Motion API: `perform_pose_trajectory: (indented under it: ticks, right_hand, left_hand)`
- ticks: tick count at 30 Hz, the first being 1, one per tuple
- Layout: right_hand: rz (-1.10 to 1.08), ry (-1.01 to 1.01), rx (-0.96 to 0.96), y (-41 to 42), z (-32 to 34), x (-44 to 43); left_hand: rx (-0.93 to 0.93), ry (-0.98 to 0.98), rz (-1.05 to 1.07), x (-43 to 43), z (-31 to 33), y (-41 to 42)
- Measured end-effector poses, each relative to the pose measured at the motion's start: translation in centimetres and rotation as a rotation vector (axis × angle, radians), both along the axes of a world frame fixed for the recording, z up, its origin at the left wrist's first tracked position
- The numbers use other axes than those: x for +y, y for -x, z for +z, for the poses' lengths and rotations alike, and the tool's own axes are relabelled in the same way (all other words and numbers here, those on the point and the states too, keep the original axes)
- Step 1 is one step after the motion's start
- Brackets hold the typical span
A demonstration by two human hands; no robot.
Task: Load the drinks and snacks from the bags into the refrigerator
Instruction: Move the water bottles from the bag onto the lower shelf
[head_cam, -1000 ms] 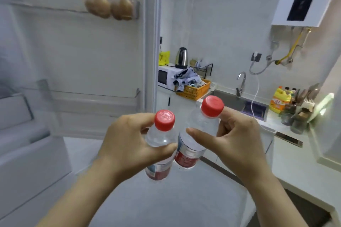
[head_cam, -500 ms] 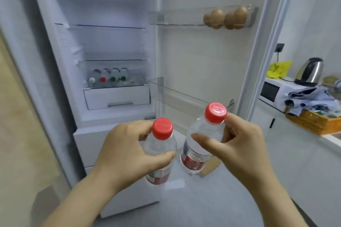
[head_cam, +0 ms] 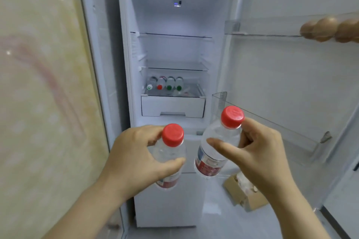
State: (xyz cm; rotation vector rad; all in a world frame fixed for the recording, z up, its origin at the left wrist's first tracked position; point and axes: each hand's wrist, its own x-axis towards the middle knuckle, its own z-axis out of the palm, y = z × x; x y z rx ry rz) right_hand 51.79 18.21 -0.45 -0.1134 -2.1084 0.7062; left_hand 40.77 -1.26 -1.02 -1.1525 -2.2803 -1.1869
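L hand (head_cam: 136, 158) wraps one red-cap water bottle (head_cam: 169, 151). R hand (head_cam: 260, 153) grips 2nd bottle (head_cam: 210, 160) near its neck. Both upright at 6 o'clock, facing open fridge (head_cam: 174, 15), prob. ready to shelve by the laid bottles (head_cam: 165, 83) at 12.

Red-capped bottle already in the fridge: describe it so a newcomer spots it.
On the refrigerator shelf above the white drawer, four bottles lie caps outward. The red-capped bottle is second from left, the row's only red cap, between a pale and two green.
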Motion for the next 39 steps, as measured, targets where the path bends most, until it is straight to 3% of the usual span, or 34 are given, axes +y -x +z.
perform_pose_trajectory:
  ticks: [15,39]
  right_hand:
    - [-0.12,0.03,0.075,11.8,0.0,-1.1]
    - [-0.046,0.096,0.079,32.9,-2.4,15.3]
  left_hand:
    - [0.071,-0.114,-0.059,0.3,0.1,13.1]
    - [0.051,-0.145,0.008,17.2,-1.0,32.9]
